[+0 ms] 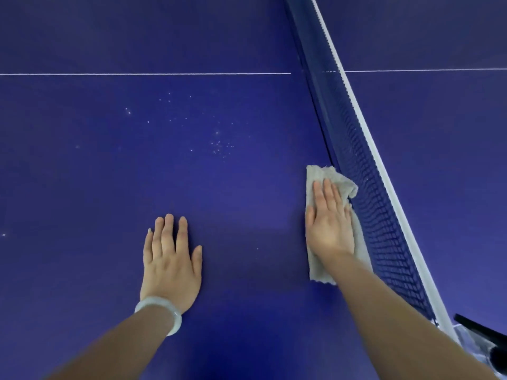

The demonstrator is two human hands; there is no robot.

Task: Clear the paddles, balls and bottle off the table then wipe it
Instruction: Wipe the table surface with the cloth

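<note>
The right hand (327, 226) lies flat, palm down, fingers straight and close together, pressing on a grey cloth (316, 267). Its forearm reaches in from the lower right, running alongside the net (365, 174). The cloth is a crumpled, folded rectangle spread on the table (109, 187). Its long edge is just beside the foot of the net, and its far corner is bunched against the mesh. The left hand (170, 259) rests palm down on bare table well to the left of the net, fingers straight and slightly spread, holding nothing. There is a pale bracelet (175, 319) on its wrist. The table is deep blue. Small white specks (219, 146) are scattered left of the net, beyond both hands. A thin white line (137, 74) runs across farther off and meets the net.
</note>
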